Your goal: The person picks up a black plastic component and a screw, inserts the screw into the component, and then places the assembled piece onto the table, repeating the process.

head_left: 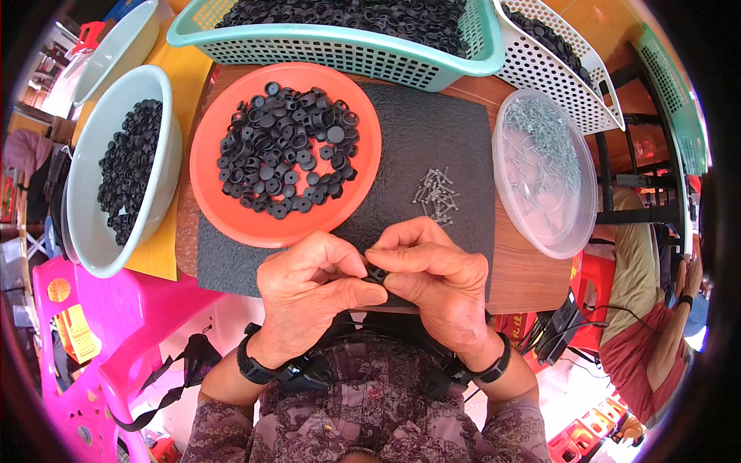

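Near the front edge of a black foam mat [455, 116], both my hands meet at a small black round plastic part [376, 273]. My left hand [302, 287] pinches it between thumb and forefinger from one side. From the other side, the fingertips of my right hand [441, 274] close on it, covering much of the part. Whether a screw is in it I cannot tell. An orange bowl [207, 181] beyond my left hand holds many similar black parts [266, 147]. Past my right hand, a small pile of screws [437, 197] lies loose on the mat.
A translucent round tub [532, 235] of screws stands at the right. Along the back are a teal basket [340, 48] and a white basket [608, 109], both holding black parts. A pale basin [83, 185] sits left, above a pink chair [143, 312]. Another person [641, 355] is at right.
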The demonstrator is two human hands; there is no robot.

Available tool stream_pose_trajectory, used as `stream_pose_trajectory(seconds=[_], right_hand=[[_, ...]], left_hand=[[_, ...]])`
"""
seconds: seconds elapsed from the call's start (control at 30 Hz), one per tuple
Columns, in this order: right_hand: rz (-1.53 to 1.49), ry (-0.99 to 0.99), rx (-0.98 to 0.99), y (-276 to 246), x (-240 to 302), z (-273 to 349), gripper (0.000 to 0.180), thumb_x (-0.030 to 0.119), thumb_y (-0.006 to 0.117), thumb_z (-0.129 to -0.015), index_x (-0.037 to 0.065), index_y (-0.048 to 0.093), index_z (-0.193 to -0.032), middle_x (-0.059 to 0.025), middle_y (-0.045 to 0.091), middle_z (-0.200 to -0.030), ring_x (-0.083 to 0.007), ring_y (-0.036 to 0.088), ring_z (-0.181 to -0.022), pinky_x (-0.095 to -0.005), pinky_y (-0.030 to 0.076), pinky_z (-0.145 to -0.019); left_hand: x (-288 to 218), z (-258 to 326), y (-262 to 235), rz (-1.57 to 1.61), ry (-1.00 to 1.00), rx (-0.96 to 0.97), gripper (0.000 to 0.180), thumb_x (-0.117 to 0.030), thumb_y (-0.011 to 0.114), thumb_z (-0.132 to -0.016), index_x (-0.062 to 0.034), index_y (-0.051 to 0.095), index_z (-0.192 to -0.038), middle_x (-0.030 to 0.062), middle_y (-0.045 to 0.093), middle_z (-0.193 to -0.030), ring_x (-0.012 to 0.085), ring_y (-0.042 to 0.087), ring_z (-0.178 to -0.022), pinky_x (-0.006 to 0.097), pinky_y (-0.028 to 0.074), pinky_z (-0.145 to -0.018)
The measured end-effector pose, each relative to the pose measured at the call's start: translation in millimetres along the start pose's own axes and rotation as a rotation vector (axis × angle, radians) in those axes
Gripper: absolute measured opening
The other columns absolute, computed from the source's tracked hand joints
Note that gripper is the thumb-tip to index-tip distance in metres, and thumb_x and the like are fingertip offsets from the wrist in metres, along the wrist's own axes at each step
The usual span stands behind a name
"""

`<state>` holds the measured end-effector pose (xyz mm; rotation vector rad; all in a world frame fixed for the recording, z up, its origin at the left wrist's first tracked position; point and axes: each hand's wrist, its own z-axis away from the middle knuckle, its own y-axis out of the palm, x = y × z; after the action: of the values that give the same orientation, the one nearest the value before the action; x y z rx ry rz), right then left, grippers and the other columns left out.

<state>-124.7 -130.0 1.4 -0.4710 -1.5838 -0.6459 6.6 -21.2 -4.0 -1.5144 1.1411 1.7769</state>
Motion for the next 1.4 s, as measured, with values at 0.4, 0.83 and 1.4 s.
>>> stream_pose_trajectory(seconds=[0.4, 0.83, 1.4], right_hand=[[0.139, -0.095, 0.058, -3, 7, -8, 0.029, -0.009, 0.071, -0.076, 0.006, 0.075, -0.101, -0.0049, 0.068, -0.090, -0.0144, 0.060, -0.083, -0.0241, 0.050, -0.072], [0.094, -0.115, 0.002, -5, -4, -7, 0.023, -0.012, 0.070, -0.074, 0.003, 0.072, -0.091, -0.0056, 0.064, -0.086, -0.0131, 0.059, -0.079, -0.0256, 0.047, -0.067], [0.208, -0.008, -0.108, 3, 2, -1, 0.018, -0.004, 0.074, -0.073, 0.005, 0.070, -0.088, -0.0022, 0.059, -0.076, -0.0141, 0.054, -0.074, -0.0272, 0.044, -0.067]], left_hand=[[3, -4, -3, 0.157, 0.009, 0.021, 0.031, 0.006, 0.080, -0.072, 0.0033, 0.057, -0.094, 0.0064, 0.063, -0.081, 0.0083, 0.062, -0.070, 0.021, 0.053, -0.059], [-3, -6, -3, 0.077, -0.092, 0.075, 0.045, 0.000, 0.080, -0.075, 0.0046, 0.059, -0.115, 0.0037, 0.063, -0.079, 0.0052, 0.058, -0.069, 0.018, 0.049, -0.060], [1, -1, -2, -0.125, -0.111, 0.050, 0.033, -0.016, 0.078, -0.081, 0.0001, 0.065, -0.106, -0.0026, 0.057, -0.079, 0.0044, 0.051, -0.070, 0.019, 0.044, -0.062]])
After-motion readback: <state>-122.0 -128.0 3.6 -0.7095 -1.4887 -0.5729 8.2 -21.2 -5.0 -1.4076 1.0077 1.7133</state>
